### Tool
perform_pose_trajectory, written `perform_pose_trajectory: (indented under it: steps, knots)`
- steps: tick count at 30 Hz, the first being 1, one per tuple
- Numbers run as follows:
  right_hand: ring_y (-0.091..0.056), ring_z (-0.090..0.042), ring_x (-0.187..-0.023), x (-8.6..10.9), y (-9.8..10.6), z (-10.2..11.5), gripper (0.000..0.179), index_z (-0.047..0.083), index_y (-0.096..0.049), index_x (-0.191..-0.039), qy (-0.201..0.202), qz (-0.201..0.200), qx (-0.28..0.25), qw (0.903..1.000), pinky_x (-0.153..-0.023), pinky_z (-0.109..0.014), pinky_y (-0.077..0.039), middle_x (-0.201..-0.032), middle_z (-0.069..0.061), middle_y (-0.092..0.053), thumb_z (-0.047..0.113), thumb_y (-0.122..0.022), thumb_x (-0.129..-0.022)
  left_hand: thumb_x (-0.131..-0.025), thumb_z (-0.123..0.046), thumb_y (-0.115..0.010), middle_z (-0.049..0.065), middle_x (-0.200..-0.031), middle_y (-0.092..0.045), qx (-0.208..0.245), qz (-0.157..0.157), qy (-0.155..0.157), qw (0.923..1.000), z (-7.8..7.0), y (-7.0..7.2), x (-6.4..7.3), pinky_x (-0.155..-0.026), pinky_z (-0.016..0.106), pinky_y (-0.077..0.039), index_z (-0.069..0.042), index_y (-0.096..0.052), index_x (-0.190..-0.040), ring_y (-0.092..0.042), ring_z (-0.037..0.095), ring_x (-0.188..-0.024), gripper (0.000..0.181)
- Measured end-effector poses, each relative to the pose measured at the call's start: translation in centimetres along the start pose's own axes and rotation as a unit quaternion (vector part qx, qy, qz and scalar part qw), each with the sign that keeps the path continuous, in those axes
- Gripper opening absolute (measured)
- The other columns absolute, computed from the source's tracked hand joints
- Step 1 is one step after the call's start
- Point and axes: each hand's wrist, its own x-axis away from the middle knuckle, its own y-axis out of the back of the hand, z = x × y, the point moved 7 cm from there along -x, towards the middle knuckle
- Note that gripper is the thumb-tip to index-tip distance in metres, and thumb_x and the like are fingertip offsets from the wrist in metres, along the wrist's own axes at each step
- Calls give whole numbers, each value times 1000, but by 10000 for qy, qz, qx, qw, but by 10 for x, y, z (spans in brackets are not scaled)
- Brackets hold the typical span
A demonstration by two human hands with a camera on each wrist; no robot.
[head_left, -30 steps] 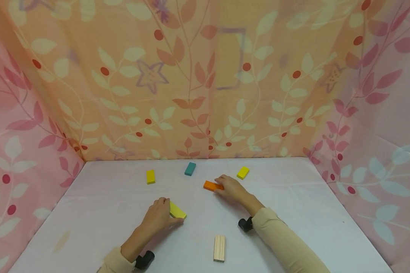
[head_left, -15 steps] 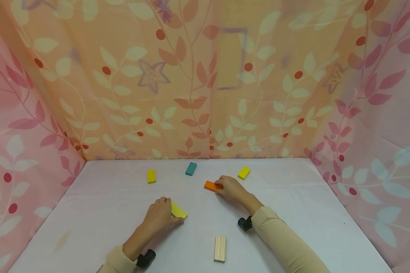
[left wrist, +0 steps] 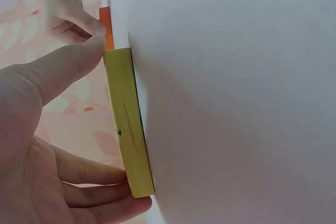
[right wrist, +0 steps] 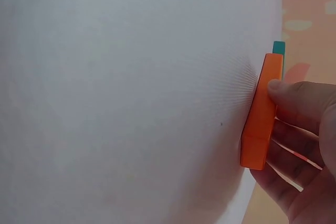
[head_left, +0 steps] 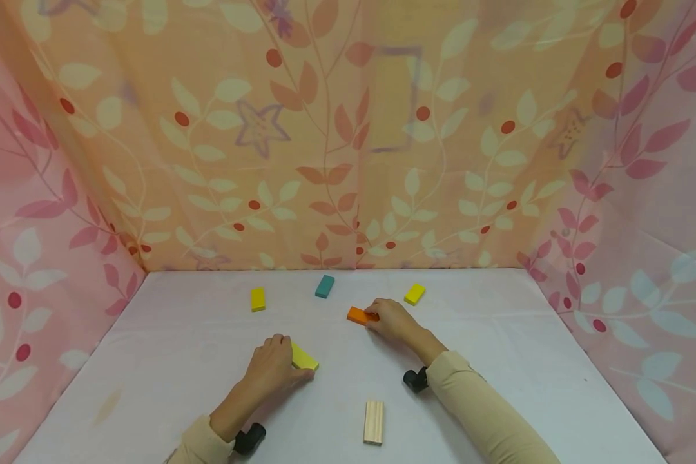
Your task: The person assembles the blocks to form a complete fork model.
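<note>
My left hand grips a yellow-green block by its two ends, thumb at the near end and fingertips at the far one. In the left wrist view the block lies along the white surface, a small dark mark on its side. Farther right, my right hand holds an orange block between thumb and fingers. The right wrist view shows the thumb on the face of the orange block, fingers behind it, the block low against the surface.
A yellow block, a teal block and another yellow block lie toward the back of the white table. A plain wooden block lies near the front. Patterned cloth walls the back and sides.
Both hands keep their grips on the blocks and hardly move. The whole head view has shifted very slightly.
</note>
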Motion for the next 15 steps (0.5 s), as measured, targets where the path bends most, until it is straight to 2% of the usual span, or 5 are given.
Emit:
perform_pose_trajectory:
  steps: [9, 15]
  knots:
    - [-59, -21, -95, 0, -1, -2, 33, 3, -69, -118, -109, 51, -190, 9997, -96, -40, -52, -107, -7, -67, 19, -70, -89, -69, -48, -84, 16, -98, -57, 6, 73, 18, 10000, -1, 0, -1, -84, 45, -49, 10, -56, -118, -48, 24, -84, 81]
    - [-59, -21, -95, 0, -1, -3, 33, 2, -69, -118, -58, 38, -192, 9998, -96, -40, -52, -108, -8, -67, 18, -69, -90, -69, -44, -85, 20, -110, -58, 196, 172, 44, 9997, -1, 1, -2, -87, 44, -50, 10, -55, -121, -51, 25, -88, 81]
